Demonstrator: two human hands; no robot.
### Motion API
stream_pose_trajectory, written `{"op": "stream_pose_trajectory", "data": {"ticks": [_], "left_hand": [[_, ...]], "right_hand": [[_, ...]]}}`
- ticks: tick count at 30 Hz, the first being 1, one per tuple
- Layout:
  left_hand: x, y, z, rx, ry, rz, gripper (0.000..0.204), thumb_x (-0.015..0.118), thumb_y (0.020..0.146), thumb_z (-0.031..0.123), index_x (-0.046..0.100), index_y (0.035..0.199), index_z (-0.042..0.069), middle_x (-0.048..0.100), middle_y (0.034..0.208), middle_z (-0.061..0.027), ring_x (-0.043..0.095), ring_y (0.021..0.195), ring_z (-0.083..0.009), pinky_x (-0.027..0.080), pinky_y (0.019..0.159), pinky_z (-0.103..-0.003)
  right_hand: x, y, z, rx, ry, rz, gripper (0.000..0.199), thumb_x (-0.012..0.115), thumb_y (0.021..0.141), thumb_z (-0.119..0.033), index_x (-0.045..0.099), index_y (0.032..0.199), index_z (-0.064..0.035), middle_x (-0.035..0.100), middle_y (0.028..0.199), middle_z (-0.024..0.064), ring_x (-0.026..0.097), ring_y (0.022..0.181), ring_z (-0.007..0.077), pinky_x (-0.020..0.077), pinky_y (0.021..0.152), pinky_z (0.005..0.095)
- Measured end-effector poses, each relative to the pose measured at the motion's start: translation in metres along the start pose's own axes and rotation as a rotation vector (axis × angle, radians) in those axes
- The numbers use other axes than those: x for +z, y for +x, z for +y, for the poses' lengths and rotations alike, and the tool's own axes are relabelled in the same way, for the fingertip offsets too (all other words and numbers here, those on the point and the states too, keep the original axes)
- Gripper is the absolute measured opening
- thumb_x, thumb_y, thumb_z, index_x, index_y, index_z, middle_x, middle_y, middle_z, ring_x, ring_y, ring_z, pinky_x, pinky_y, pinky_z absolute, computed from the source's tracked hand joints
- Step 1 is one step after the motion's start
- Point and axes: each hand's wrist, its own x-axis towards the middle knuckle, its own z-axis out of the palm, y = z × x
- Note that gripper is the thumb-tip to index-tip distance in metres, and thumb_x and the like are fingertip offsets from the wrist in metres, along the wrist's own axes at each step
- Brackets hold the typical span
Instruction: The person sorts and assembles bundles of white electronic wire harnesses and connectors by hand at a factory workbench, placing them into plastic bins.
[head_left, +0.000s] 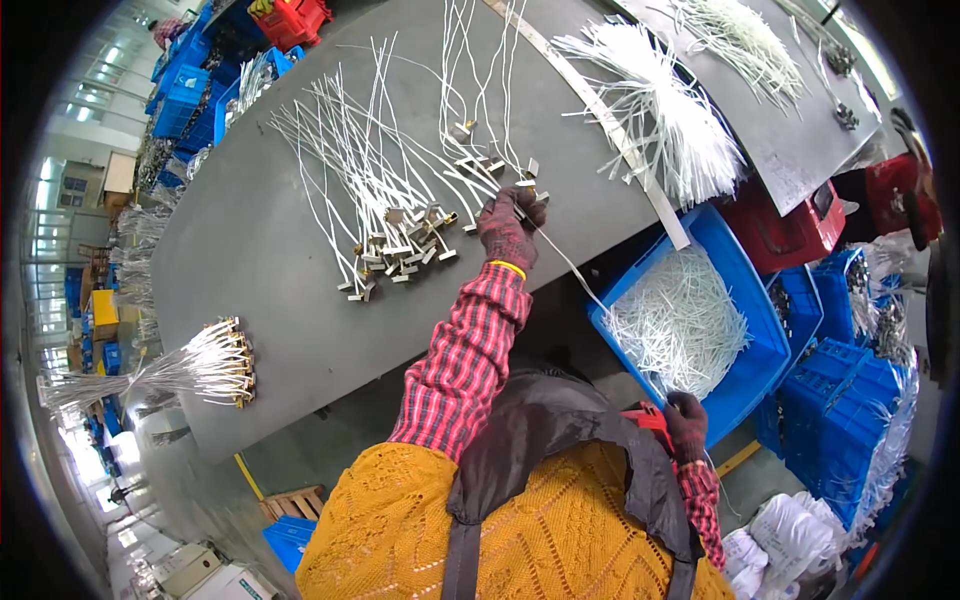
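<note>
My left hand, in a dark reddish glove, is closed near the table's front edge. Its fingers pinch a white wire close to a small metal bracket. The wire slants down rightward over the rim of a blue bin. Beside that bin's near side, my right hand, also gloved, is closed where white strand emerges above and below it. A red object shows by its fingers, partly hidden. Left of my left hand lies a spread of white wires with metal ends; several more wired pieces lie just beyond it.
The blue bin holds cut white strands. A tied wire bundle sits on the grey table at left. A metal strip borders loose white strands. Blue crates and white sacks stand right.
</note>
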Motion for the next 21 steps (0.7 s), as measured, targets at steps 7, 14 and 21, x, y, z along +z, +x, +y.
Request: {"op": "stream_pose_trajectory", "data": {"ticks": [7, 14, 21], "left_hand": [[0.001, 0.007, 0.037, 0.009, -0.046, 0.027, 0.022, 0.059, 0.099, 0.024, 0.067, 0.098, 0.004, 0.071, 0.085, -0.0113, 0.071, 0.072, -0.0273, 0.063, 0.063, -0.04], [0.001, 0.006, 0.069, 0.058, 0.046, 0.065, 0.018, 0.058, 0.097, 0.02, 0.067, 0.096, 0.004, 0.071, 0.082, -0.0106, 0.07, 0.067, -0.0271, 0.059, 0.057, -0.037], [-0.031, -0.019, 0.069, -0.07, 0.068, -0.029, 0.019, 0.061, 0.098, 0.023, 0.066, 0.102, 0.005, 0.072, 0.089, -0.0122, 0.071, 0.074, -0.0271, 0.06, 0.067, -0.038]], "right_hand": [[-0.088, -0.033, 0.123, 0.253, 0.045, 0.093, 0.024, 0.069, 0.081, -0.007, 0.07, 0.105, -0.0055, 0.068, 0.083, 0.0047, 0.058, 0.061, 0.0125, 0.0468, 0.052, 0.0273], [-0.096, -0.029, 0.144, 0.2, 0.084, 0.107, 0.023, 0.068, 0.083, -0.006, 0.07, 0.107, -0.0055, 0.066, 0.078, 0.0031, 0.055, 0.056, 0.011, 0.043, 0.048, 0.0272], [0.04, 0.02, -0.04, 0.076, 0.069, -0.149, 0.051, 0.066, 0.084, -0.003, 0.054, 0.134, -0.0034, 0.063, 0.092, 0.007, 0.058, 0.07, 0.0122, 0.0482, 0.061, 0.0277]]}}
